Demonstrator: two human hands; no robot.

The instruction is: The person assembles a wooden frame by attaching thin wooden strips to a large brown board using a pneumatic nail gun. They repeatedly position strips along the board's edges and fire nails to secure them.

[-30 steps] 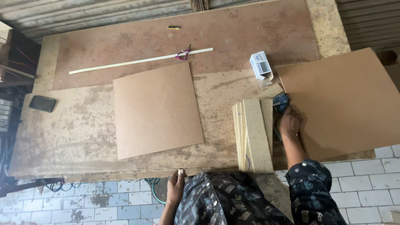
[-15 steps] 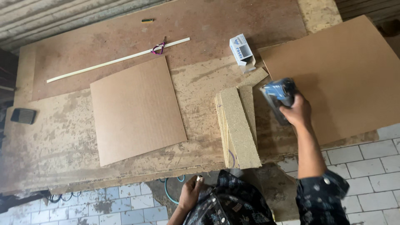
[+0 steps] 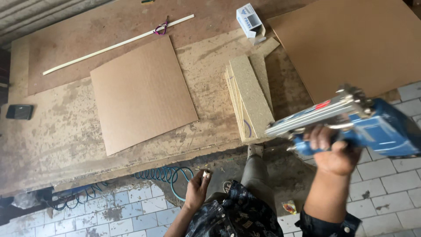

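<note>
Right hand (image 3: pixel 335 151) grips the stapler (image 3: pixel 351 125) off the counter's (image 3: pixel 57 145) near edge; left hand (image 3: pixel 197 188) pinches something small; loading looks next.

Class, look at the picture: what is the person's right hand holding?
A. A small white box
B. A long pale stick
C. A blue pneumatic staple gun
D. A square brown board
C: the right hand is wrapped around the grip of a blue pneumatic staple gun, lifted off the workbench.
</note>
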